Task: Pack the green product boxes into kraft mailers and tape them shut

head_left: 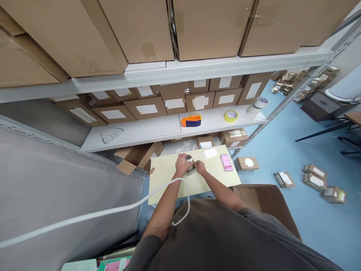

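On the pale yellow tabletop (165,171), my left hand (182,164) is wrapped round a small upright object with a shiny silver top (188,158). Its lower part is mostly covered by my fingers, so its kind does not show. My right hand (199,166) is closed, fingertips pinched against the object's right side; whatever they grip is too small to make out. Just below the object, close to both hands, a small greenish-grey block (191,172) is partly visible. A white label sheet (210,153) and a blurred pink stack (226,162) lie farther right on the tabletop.
A metal shelf (135,133) with many cardboard boxes (146,109) stands behind the table. It holds an orange tape dispenser (191,121), yellow tape (231,116) and glasses (112,134). A white cable (113,210) crosses in front. An open carton (270,199) sits at right.
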A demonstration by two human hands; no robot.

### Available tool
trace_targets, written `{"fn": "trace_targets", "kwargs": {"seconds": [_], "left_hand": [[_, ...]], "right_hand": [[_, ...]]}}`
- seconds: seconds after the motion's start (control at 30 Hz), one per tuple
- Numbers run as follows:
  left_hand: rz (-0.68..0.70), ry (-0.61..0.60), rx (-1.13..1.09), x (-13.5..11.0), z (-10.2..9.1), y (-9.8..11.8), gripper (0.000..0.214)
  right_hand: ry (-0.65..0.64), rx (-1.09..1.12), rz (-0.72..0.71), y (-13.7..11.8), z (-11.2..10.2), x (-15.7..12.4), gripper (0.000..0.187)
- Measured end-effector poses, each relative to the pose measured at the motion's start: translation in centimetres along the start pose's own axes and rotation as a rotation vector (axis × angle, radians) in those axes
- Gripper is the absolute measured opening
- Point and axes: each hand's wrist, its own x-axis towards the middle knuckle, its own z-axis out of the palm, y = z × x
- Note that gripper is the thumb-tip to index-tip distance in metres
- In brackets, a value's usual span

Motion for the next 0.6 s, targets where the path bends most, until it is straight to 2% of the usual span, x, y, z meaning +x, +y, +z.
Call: {"fn": "trace_targets", "kwargs": {"seconds": [0.13, 0.37, 0.5, 0.6], "left_hand": [[-0.085, 0.003, 0.051, 0.1, 1.3, -0.2, 0.06], [-0.177, 0.025, 0.041, -0.6, 4.9, -4.0, 0.063], [-0.135, -0.026, -0.079, -0.7, 5.6, -5.7, 0.073], [-0.04, -0.035, -0.15, -0.6, 5.5, -6.7, 0.062]], "right_hand": [[0.0, 0.027, 0.03, 0.3, 0.1, -0.1, 0.031], [-0.053, 0.129, 0.095, 1.2, 1.1, -1.0, 0.023], [-0.036, 0.137, 0.112, 1.6, 1.2, -1.2, 0.023], [-0.033, 0.115, 0.099, 1.6, 1.2, -1.3, 0.022]]}}
